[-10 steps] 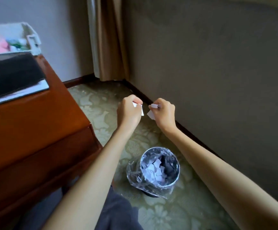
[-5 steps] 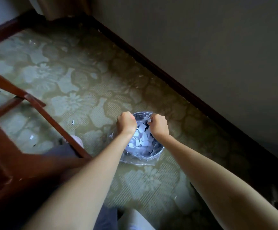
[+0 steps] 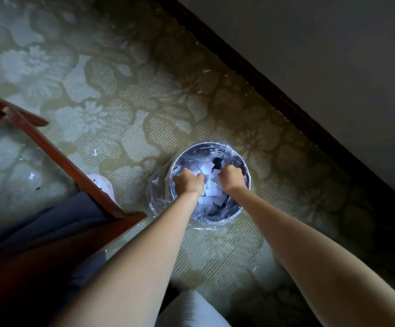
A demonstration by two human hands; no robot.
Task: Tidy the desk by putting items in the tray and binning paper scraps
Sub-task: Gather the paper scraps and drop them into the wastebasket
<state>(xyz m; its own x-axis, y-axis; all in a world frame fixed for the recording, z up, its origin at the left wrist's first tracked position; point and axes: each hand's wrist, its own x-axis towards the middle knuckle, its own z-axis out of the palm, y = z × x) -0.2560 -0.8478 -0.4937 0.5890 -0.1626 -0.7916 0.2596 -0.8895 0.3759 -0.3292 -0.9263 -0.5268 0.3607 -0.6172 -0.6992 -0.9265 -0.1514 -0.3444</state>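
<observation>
Binning step under way. Left hand point(image 3: 188, 181) and right hand point(image 3: 230, 178) both sit low over the mouth of the lined wastebasket point(image 3: 245, 161), knuckles up, fingers curled under. Whether scraps are pinched inside them I cannot tell. Torn paper scraps point(image 3: 207, 171) pile inside the wastebasket, between the two hands.

Judgement: release only with the fingertips below the rim. Spread the fingers fully and rub them together to shed clinging bits, since light paper drifts.

Risk: snagging the loose plastic liner point(image 3: 158, 192) that bulges at the wastebasket's left.

One stray scrap point(image 3: 95, 152) lies on the carpet point(image 3: 144, 102) left of the wastebasket, beside the wooden rail point(image 3: 50, 147). Collect it afterwards.
</observation>
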